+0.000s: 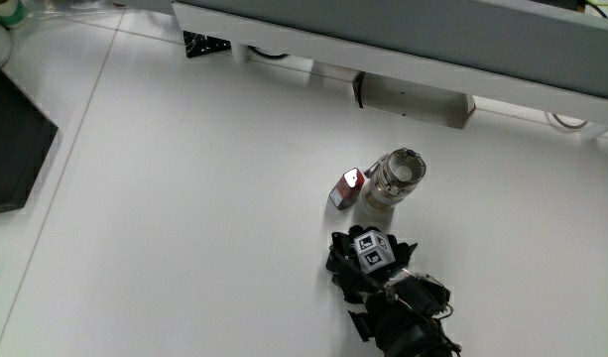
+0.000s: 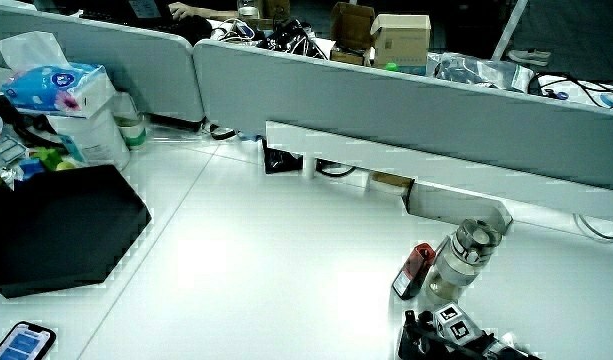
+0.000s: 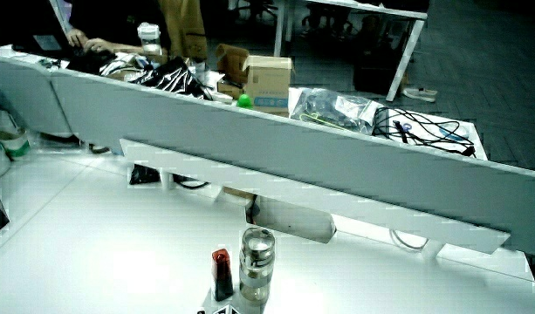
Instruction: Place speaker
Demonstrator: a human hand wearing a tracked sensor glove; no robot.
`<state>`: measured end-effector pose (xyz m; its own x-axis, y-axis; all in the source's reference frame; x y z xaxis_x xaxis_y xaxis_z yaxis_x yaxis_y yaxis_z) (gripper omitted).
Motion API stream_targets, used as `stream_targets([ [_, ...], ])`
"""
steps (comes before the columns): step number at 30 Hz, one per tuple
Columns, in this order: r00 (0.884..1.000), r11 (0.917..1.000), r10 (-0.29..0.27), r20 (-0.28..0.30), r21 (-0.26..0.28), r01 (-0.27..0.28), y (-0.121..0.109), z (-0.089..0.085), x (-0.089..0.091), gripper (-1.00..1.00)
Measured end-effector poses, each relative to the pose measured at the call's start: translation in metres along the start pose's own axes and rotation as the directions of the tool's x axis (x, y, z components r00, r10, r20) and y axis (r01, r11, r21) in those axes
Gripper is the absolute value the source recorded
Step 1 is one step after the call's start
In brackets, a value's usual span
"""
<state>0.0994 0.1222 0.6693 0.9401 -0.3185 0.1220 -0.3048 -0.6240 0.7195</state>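
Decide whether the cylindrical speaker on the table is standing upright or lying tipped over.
Upright. The speaker stands on its base on the table, its round top face showing in the main view, and rises vertically in both side views.

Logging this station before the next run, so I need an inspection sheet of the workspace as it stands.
Surface: white table, bare around the job's things.
Job's things: cylindrical speaker upright on the table; small red object close beside it.
Clutter: black flat case, phone and tissue pack near the table's edge in a side view.
Grippers: the hand lies nearer to the person than the speaker, not holding it.
Cables: loops under the partition.
Surroundings: boxes and bags past the partition.
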Motion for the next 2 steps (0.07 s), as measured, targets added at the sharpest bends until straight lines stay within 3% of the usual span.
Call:
stream_targets([
  [1,1.000,0.9983,-0.006,-0.020,-0.058,0.005,-0.0053,-0.0017,0.0022,-1.00],
  [2,0.999,0.9991,-0.007,-0.037,-0.042,0.006,-0.0115,-0.0040,0.0044,-1.00],
])
